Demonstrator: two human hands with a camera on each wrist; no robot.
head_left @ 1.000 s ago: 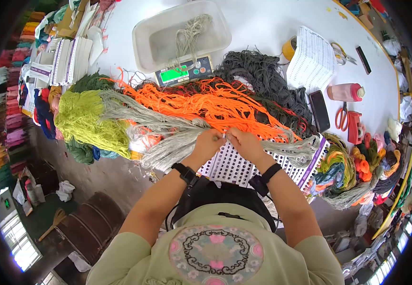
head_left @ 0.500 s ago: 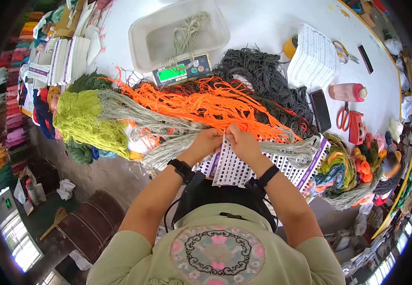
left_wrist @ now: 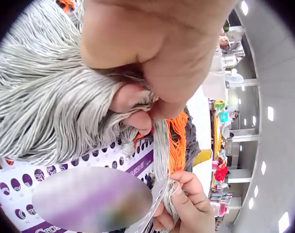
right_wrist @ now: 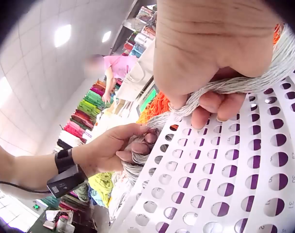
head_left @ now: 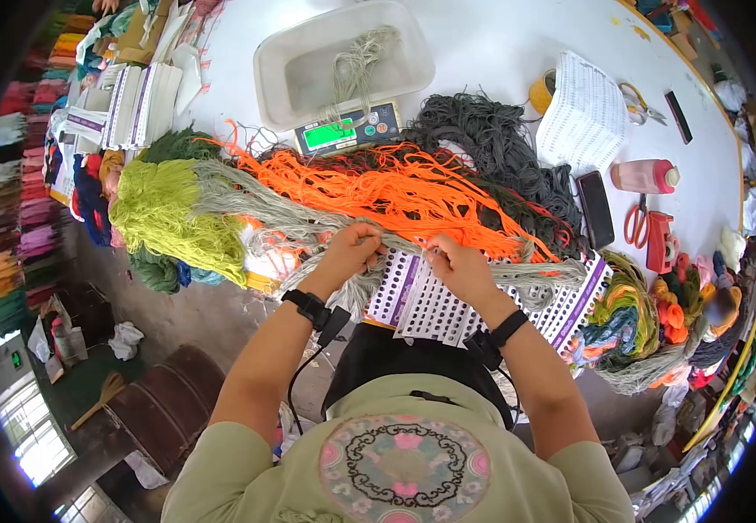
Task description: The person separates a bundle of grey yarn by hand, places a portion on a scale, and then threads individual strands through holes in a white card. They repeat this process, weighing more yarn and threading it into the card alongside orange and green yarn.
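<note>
My left hand (head_left: 353, 253) grips a bundle of grey thread (left_wrist: 65, 107), its fingers curled round the strands. A short span of that thread runs across to my right hand (head_left: 463, 272), which pinches it at the edge of a white card punched with rows of holes (right_wrist: 205, 174). In the right wrist view the thread passes under my right palm and over the curled fingers. A second punched card with a purple stripe (head_left: 400, 288) lies beneath. Loose grey strands spread to both sides of my hands.
Orange thread (head_left: 369, 187) is heaped just behind my hands, with dark grey thread (head_left: 482, 126) beyond and yellow-green thread (head_left: 155, 209) to the left. A plastic tub (head_left: 295, 70) sits on a scale (head_left: 347, 131). A phone (head_left: 595, 209), red-handled scissors (head_left: 637, 222) and a bottle (head_left: 644, 177) lie at right.
My hands were close together at the card; the left has moved left, opening a gap spanned by grey thread. The upper card tipped down towards my body and now lies slightly further right.
</note>
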